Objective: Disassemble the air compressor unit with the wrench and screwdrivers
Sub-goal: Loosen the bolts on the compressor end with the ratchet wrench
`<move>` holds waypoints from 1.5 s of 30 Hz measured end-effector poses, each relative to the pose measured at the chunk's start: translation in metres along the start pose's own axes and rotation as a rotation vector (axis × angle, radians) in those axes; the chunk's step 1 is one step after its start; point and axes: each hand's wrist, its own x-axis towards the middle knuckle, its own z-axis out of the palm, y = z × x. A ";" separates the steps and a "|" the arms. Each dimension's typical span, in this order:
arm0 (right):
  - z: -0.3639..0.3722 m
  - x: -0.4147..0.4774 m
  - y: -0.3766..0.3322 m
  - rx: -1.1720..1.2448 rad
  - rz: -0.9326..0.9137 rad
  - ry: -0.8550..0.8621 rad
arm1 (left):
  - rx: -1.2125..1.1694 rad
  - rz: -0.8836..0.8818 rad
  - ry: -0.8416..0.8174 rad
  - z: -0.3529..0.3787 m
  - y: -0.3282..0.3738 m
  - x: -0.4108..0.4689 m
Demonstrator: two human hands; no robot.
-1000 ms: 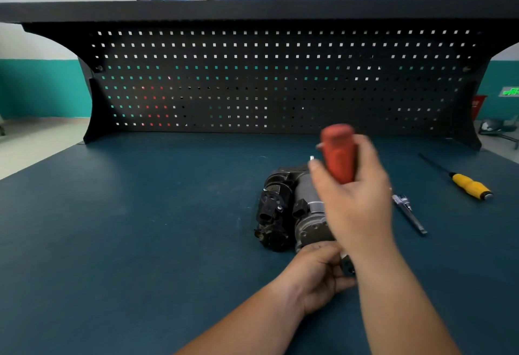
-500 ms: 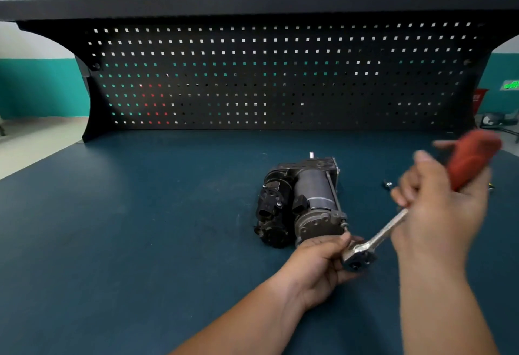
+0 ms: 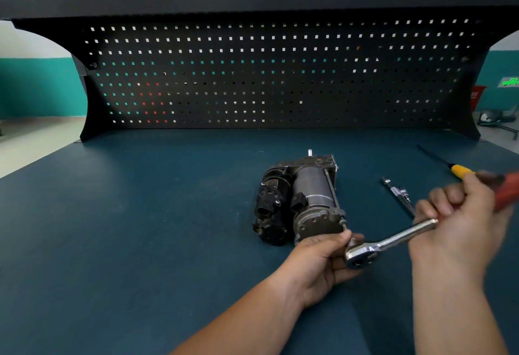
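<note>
The dark grey air compressor unit (image 3: 302, 200) lies on the blue bench top, its round end cap toward me. A chrome ratchet wrench (image 3: 387, 242) with a red handle has its head at the near right corner of the unit, on the long bolt there. My right hand (image 3: 460, 222) grips the red handle, which points right and is blurred. My left hand (image 3: 325, 259) curls round the wrench head and touches the unit's end cap.
A thin metal extension bar (image 3: 397, 193) lies right of the unit. Farther right a yellow-handled screwdriver (image 3: 456, 169) is partly hidden by my right hand. A black pegboard (image 3: 266, 74) closes the back of the bench (image 3: 140, 228).
My right hand swung the red wrench handle from upright over the unit down and to the right. The left hand stayed at the wrench head.
</note>
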 end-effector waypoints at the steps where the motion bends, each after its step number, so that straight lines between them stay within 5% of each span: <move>1: 0.009 -0.002 -0.001 -0.053 -0.037 -0.092 | 0.010 0.003 -0.001 0.000 0.000 0.000; 10: 0.066 -0.052 0.036 -0.833 -0.402 -0.815 | 0.003 -0.023 0.006 -0.002 0.002 0.000; 14: 0.066 -0.070 0.056 -1.061 -0.428 -1.077 | -0.134 -0.047 -0.058 0.003 0.009 -0.006; 18: 0.065 -0.065 0.045 -0.875 -0.416 -0.948 | -0.092 0.003 -0.031 -0.001 0.002 0.001; 27: 0.017 -0.004 -0.003 -0.072 -0.028 -0.104 | 0.025 0.014 -0.001 0.001 0.001 0.003; 33: -0.029 0.008 0.008 0.071 0.206 0.309 | 0.015 -0.002 0.026 0.003 0.001 0.003; 36: -0.017 0.003 0.004 0.034 0.091 0.221 | 0.026 -0.012 0.038 0.002 0.001 0.003; 40: 0.021 -0.013 -0.002 -0.128 -0.141 -0.105 | 0.035 -0.030 0.027 -0.001 0.002 0.002; 45: 0.051 -0.041 0.018 -0.582 -0.382 -0.509 | 0.069 -0.022 0.017 -0.003 0.000 0.004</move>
